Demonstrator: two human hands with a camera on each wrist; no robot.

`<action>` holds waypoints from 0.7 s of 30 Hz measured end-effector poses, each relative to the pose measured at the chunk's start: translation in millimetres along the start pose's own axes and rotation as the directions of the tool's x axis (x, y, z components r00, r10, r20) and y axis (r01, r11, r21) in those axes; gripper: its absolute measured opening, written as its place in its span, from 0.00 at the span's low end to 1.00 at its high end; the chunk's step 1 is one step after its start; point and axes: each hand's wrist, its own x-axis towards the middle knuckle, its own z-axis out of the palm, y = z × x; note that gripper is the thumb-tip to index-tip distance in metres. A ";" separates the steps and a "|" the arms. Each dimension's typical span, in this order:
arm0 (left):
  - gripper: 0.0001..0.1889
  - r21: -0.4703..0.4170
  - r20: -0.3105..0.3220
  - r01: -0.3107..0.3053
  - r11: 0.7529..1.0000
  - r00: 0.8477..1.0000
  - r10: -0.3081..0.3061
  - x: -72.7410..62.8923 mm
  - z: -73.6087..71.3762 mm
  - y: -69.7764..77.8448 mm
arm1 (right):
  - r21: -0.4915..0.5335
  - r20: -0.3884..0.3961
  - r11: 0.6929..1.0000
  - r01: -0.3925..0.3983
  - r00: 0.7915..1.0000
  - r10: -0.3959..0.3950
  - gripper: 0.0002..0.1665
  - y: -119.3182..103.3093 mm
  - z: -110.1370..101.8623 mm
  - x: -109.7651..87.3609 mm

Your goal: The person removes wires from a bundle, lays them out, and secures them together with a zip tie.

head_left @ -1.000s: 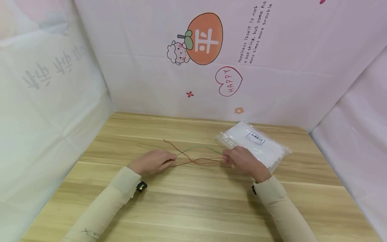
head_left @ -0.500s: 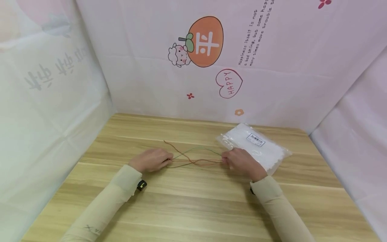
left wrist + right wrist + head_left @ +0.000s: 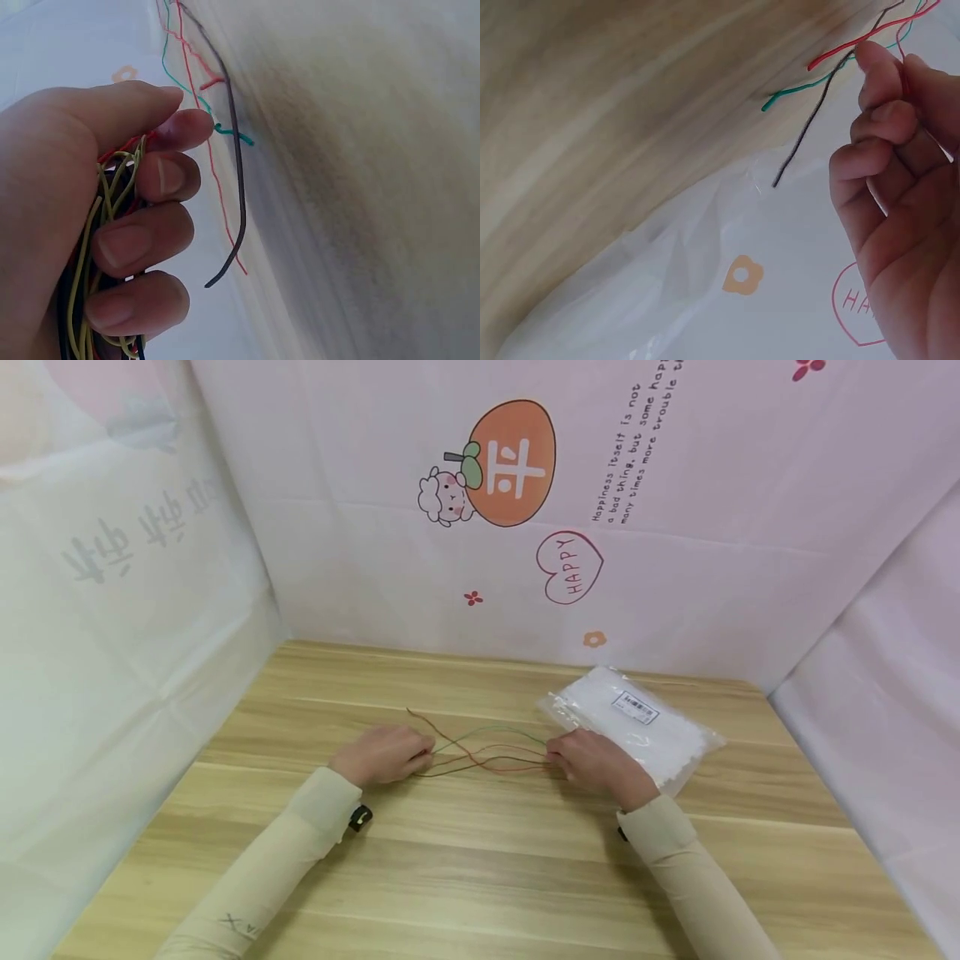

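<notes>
My left hand (image 3: pixel 386 754) grips a bundle of thin black, yellow and red wires (image 3: pixel 76 277) in its curled fingers, as the left wrist view shows. Thumb and forefinger are brought together above the bundle. To the right, my right hand (image 3: pixel 596 763) pinches a thin red wire (image 3: pixel 905 79) between thumb and forefinger. Between the hands, a green wire (image 3: pixel 491 727) arches over the table. A dark wire (image 3: pixel 450 770) and red wires cross below it. One red wire's loose end (image 3: pixel 422 717) points up and left. The bundle is hidden by the left hand in the head view.
A clear plastic bag (image 3: pixel 636 735) of white contents, with a barcode label (image 3: pixel 634 707), lies just behind the right hand. The wooden table (image 3: pixel 480 877) is bounded by printed white cloth (image 3: pixel 352 585) at the back and both sides.
Half a second ago one red wire ran nearly straight between the hands; now it bows upward. The right hand has drifted slightly left, and the left hand slightly right since then.
</notes>
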 end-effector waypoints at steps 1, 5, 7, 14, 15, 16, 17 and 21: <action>0.14 -0.007 -0.001 0.001 1.000 1.000 -0.001 -0.2 -0.5 0.3 | 0.007 -0.002 1.000 -0.006 1.000 0.006 0.15 0.1 -0.4 -0.4; 0.14 -0.036 -0.022 -0.004 0.999 1.000 0.003 -0.7 -2.6 1.2 | 0.037 -0.026 0.998 -0.041 0.999 0.042 0.17 0.5 -3.7 -3.3; 0.14 -0.045 -0.028 -0.003 0.999 1.000 0.002 -0.4 -3.3 1.7 | 0.043 -0.042 0.997 -0.060 0.997 0.062 0.18 0.4 -5.5 -4.2; 0.13 -0.070 -0.039 -0.044 0.997 0.998 0.041 6.6 -0.5 6.3 | 0.013 -0.086 1.000 0.004 0.996 -0.002 0.18 -7.9 -6.6 0.6; 0.13 -0.088 -0.041 -0.049 0.995 0.998 0.046 8.0 -0.3 7.9 | 0.011 -0.090 1.000 0.012 0.996 -0.011 0.18 -10.5 -6.8 1.7; 0.12 -0.097 -0.046 -0.056 0.994 0.998 0.051 9.7 -0.1 9.7 | 0.012 -0.095 1.000 0.021 0.995 -0.020 0.17 -13.3 -7.2 2.8; 0.12 -0.108 -0.046 -0.057 0.993 0.998 0.052 10.9 -0.4 11.8 | 0.010 -0.101 1.000 0.028 0.995 -0.027 0.16 -16.4 -7.8 4.0; 0.10 -0.155 -0.070 -0.086 0.984 0.995 0.075 16.7 0.6 19.8 | 0.010 -0.112 0.999 0.051 0.992 -0.049 0.12 -28.8 -10.9 9.2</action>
